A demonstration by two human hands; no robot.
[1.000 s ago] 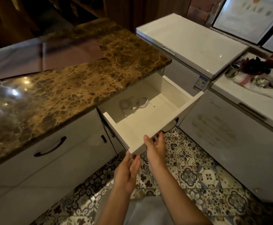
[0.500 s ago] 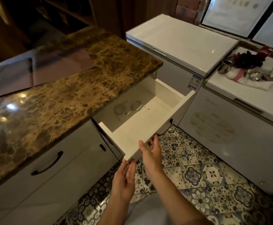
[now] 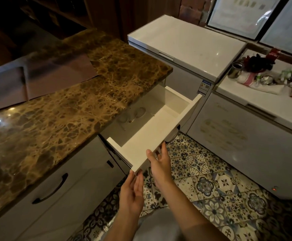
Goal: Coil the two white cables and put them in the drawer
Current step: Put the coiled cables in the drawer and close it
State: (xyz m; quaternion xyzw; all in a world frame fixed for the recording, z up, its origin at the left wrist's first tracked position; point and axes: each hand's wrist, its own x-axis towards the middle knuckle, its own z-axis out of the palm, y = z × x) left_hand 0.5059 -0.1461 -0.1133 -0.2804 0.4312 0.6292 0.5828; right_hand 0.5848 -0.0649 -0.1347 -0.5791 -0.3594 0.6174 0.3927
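A white drawer (image 3: 181, 124) stands pulled out from under the brown marble counter (image 3: 72, 108). Two coiled white cables (image 3: 134, 114) lie side by side at its shaded back. My right hand (image 3: 159, 164) rests with spread fingers against the drawer's front panel, thumb at the top edge. My left hand (image 3: 132, 193) is just below the panel's near corner, fingertips touching it, palm turned toward the right hand. Neither hand holds anything.
A closed drawer with a black handle (image 3: 51, 190) sits to the left under the counter. Two white chest freezers (image 3: 185, 47) stand to the right; the nearer one carries a metal cup (image 3: 234, 70) and clutter. Patterned tiles (image 3: 211, 188) cover the floor.
The drawer has slid partly inward, so the cables now lie nearer the counter's shadow. Both hands followed the front panel forward, the left hand rising to touch its corner.
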